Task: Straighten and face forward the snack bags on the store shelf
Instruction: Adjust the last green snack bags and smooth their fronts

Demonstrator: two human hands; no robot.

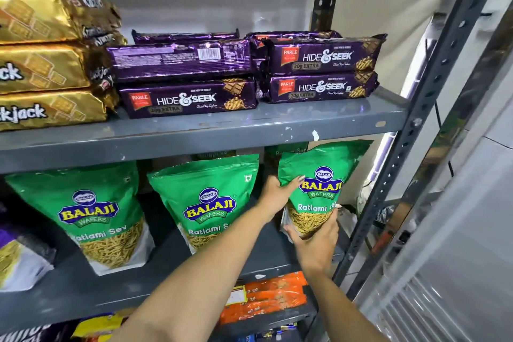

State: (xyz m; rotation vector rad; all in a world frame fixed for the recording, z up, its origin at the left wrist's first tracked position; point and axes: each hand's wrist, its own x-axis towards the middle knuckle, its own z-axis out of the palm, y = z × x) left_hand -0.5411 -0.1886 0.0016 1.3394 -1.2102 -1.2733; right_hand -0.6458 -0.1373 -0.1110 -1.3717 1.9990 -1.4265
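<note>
Rightmost green Balaji bag stands on the middle shelf, long axis upright but top tilted right, label forward. Left hand pinches its upper left edge; right hand cups its base from beneath. Both grips touching; two sibling bags sit left of the grip.

Gold cracker packs are cut off at left edge.

"Balaji Wafers" on green bags; "Hide&Seek" on purple packs
</note>
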